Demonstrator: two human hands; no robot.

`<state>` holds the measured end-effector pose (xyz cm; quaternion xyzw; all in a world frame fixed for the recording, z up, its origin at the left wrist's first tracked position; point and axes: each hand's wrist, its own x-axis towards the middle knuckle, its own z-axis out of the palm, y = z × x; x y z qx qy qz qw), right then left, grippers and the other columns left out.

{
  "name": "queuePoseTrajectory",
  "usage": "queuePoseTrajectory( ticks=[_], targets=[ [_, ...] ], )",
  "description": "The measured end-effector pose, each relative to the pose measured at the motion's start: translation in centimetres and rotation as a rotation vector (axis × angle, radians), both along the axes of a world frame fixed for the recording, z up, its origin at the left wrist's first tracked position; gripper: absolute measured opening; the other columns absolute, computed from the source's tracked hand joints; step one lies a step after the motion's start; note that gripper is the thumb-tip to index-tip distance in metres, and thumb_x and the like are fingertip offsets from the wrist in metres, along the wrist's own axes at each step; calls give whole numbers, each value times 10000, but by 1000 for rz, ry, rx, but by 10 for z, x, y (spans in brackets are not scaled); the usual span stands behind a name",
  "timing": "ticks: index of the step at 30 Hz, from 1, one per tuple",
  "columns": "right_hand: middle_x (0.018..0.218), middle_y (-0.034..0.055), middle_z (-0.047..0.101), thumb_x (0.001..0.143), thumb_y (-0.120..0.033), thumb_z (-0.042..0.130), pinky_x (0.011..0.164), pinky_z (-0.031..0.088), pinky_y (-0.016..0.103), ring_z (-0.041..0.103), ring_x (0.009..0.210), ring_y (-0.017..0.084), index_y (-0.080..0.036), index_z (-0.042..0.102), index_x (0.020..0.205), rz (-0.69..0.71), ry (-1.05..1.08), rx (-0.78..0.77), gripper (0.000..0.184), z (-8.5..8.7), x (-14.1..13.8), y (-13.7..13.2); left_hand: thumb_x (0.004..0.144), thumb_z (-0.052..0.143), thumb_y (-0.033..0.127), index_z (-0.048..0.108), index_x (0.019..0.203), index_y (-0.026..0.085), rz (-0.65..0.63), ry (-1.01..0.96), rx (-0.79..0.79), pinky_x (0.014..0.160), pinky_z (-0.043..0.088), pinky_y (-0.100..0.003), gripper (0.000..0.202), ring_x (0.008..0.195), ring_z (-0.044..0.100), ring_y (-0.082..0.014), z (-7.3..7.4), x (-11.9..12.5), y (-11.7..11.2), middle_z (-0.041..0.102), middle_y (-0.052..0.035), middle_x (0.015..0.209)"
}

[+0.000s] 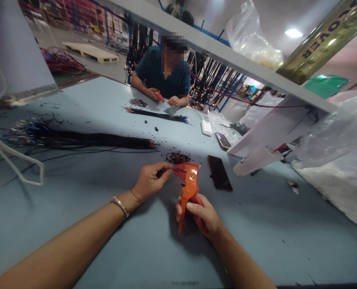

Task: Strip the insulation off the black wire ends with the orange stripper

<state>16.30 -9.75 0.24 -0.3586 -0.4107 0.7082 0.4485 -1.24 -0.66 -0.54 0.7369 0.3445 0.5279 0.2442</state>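
Observation:
Wrapped round the handles of an orange and red wire stripper (191,180) is my right hand (204,212). The tool stands with its jaws pointing away from me. My left hand (153,179) pinches the end of a thin dark wire (174,168) at the left side of the jaws; most of that wire is hidden by the fingers. Just beyond the jaws lies a pile of small dark and coppery scraps (178,157). A long bundle of black wires (96,139) stretches across the table to the left, its far-left ends white and blue.
Across the blue-grey table (130,249) a co-worker (166,72) holds a red tool beside a smaller bundle of black wires (158,114). A dark phone (219,173) lies right of my tool. Plastic bags (341,140) and a shelf post (262,128) stand on the right.

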Motion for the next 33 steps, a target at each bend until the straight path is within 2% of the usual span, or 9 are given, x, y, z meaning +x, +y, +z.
queuePoseTrajectory(
  ticks=[7, 26, 33],
  targets=[
    [654, 14, 605, 732, -400, 718, 469, 485, 239, 588, 533, 137, -138, 567, 854, -46, -19, 1, 326, -7, -1, -1, 829, 550, 204, 685, 832, 134, 1, 3, -5, 519, 425, -168, 151, 529, 546, -87, 0, 1, 0, 672, -8, 638],
    [673, 25, 619, 716, -398, 732, 481, 491, 251, 603, 539, 148, -135, 570, 864, -45, -14, -20, 343, -8, 1, 0, 839, 537, 213, 687, 838, 132, 1, 3, -31, 546, 447, -180, 170, 555, 568, -98, 0, 1, -1, 686, -17, 660],
    [641, 21, 625, 717, -407, 735, 477, 483, 249, 599, 516, 143, -134, 571, 849, -55, -36, -14, 345, -9, -1, 0, 835, 529, 192, 681, 847, 140, 28, 51, 45, 551, 440, -171, 162, 553, 576, -92, 0, 0, -1, 699, -17, 673]
  ],
)
